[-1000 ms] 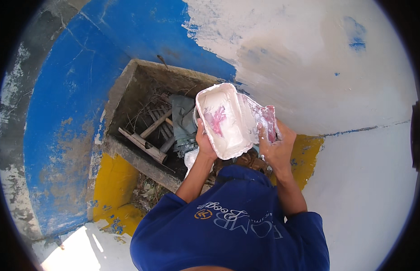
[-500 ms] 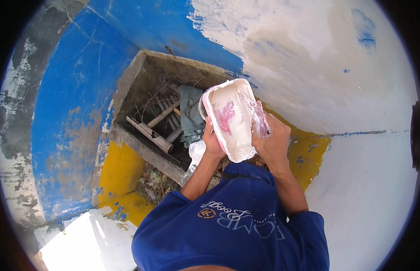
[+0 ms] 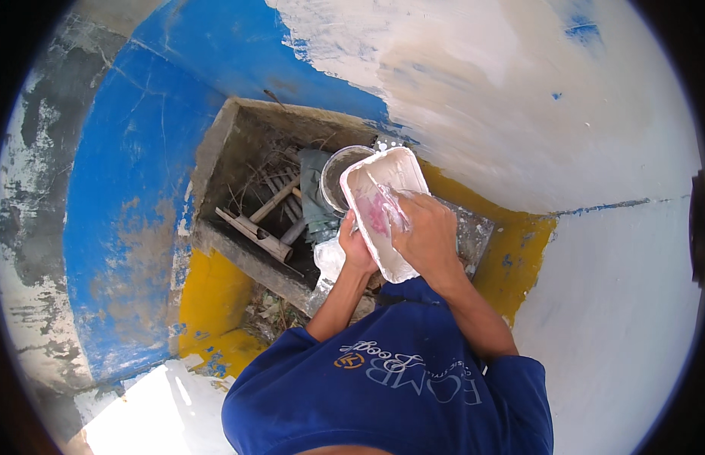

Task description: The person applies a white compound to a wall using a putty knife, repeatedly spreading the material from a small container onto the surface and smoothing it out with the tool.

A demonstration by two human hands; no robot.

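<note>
My left hand (image 3: pixel 356 246) grips the left side of a white rectangular tub (image 3: pixel 408 176), thumb along its rim. White paste with a pink smear coats the inside of this tub, which is tilted toward me. In my right hand (image 3: pixel 430 235) is a flat putty scraper (image 3: pixel 388 199) smeared with white and pink, its blade inside the tub. The fingers cover most of the scraper's near end. Just beyond the tub's left edge stands a round bucket (image 3: pixel 331 176), partly hidden by it.
A concrete trough (image 3: pixel 216 148) ahead holds bamboo pieces (image 3: pixel 254 236), twigs and a grey-green cloth (image 3: pixel 313 208). A white plastic bag (image 3: pixel 330 259) lies by its near edge. Blue wall (image 3: pixel 148 106) rises left, and a wall patched with white (image 3: pixel 504 91) rises right.
My right hand has moved left over the tub, carrying the scraper across toward the pink smear. The tub has shifted slightly, and more of the bucket shows beside it.
</note>
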